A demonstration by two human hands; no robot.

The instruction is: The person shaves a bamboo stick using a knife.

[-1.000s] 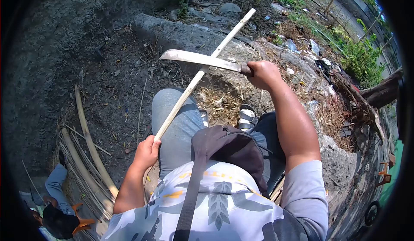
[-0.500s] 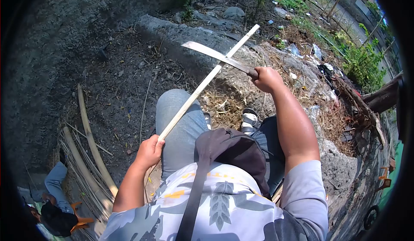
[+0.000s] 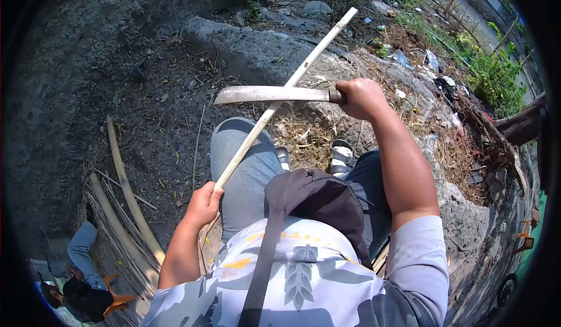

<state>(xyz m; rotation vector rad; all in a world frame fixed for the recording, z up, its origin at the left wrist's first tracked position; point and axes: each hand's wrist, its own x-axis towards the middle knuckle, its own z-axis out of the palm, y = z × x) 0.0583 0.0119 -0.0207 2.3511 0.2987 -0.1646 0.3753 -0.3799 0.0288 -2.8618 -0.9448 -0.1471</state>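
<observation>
My left hand (image 3: 204,203) grips the near end of a long pale bamboo stick (image 3: 310,55) that slants up to the right over my left knee. My right hand (image 3: 359,97) holds a machete (image 3: 266,94) by its handle. The blade lies almost level, pointing left, and crosses over the stick about halfway along it. I am seated, with a dark bag (image 3: 318,198) across my lap and sandalled feet (image 3: 339,156) on dry straw.
Split bamboo strips and poles (image 3: 120,210) lie on the dirt at my left. Another person (image 3: 82,280) crouches at the lower left. A concrete ledge (image 3: 251,43) runs ahead, with litter and weeds (image 3: 491,81) at the right.
The machete swung up and tilted half a second ago, then came back down to lie level across the stick. My left hand kept its hold on the stick's end.
</observation>
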